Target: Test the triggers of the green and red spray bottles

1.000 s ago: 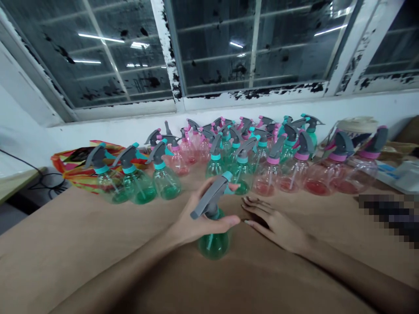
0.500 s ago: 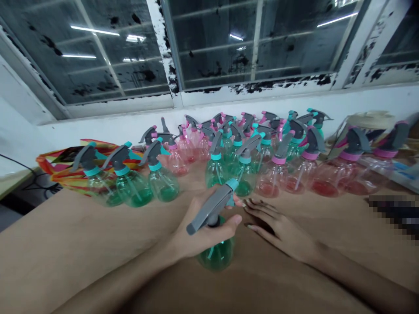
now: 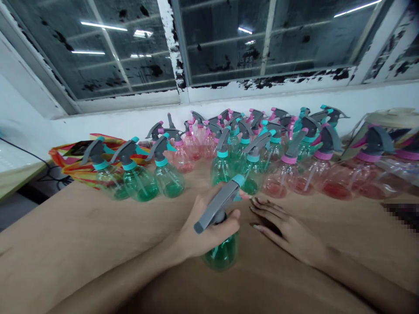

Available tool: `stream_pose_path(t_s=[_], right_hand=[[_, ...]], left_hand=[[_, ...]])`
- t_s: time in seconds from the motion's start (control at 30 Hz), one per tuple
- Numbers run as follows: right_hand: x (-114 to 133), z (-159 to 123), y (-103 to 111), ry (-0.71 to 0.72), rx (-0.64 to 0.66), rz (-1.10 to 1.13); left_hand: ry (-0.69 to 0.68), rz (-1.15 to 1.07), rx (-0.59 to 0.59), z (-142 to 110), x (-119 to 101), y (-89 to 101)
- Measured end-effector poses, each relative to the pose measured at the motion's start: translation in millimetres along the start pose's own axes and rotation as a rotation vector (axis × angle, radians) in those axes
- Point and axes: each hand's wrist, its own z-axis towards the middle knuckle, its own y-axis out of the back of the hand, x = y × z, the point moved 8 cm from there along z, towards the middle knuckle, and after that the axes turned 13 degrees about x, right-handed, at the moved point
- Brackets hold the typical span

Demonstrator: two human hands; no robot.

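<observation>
My left hand is wrapped round the neck of a green spray bottle with a grey and turquoise trigger head. The bottle is upright over the table, its nozzle pointing away to the right; I cannot tell whether its base touches the wood. To its right, my right hand lies on the table with fingers stretched out, holding nothing. Just beyond my hands stand a green spray bottle and a clear bottle with a pink collar and red liquid.
Several green spray bottles stand at the left, before an orange-yellow bag. Behind are crowded pink and green bottles along the wall below a window. Larger red-liquid bottles and a beige container are at the right.
The view has turned slightly left, so the bottles and window sit further right. Both hands keep nearly the same pose, the left still round the green spray bottle.
</observation>
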Motion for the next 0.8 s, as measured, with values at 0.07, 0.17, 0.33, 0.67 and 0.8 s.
stream_pose_path(t_s=[0.07, 0.17, 0.33, 0.67, 0.8], right_hand=[[1.0, 0.2, 0.9, 0.005, -0.003, 0.004], [2.9, 0.4, 3.6, 0.018, -0.018, 0.022], [4.3, 1.0, 4.8, 0.017, -0.005, 0.015], [1.4, 0.9, 2.6, 0.025, -0.022, 0.011], [-0.3, 0.7, 1.3, 0.034, -0.027, 0.021]], left_hand=[[0.019, 0.031, -0.008, -1.8, 3.3, -1.4], [0.018, 0.021, -0.002, -3.2, 5.9, -4.4], [0.037, 0.003, 0.001, -3.3, 9.4, -6.0], [0.009, 0.056, 0.049, -3.6, 10.6, -7.4], [-0.045, 0.024, 0.062, -1.2, 2.7, -1.8]])
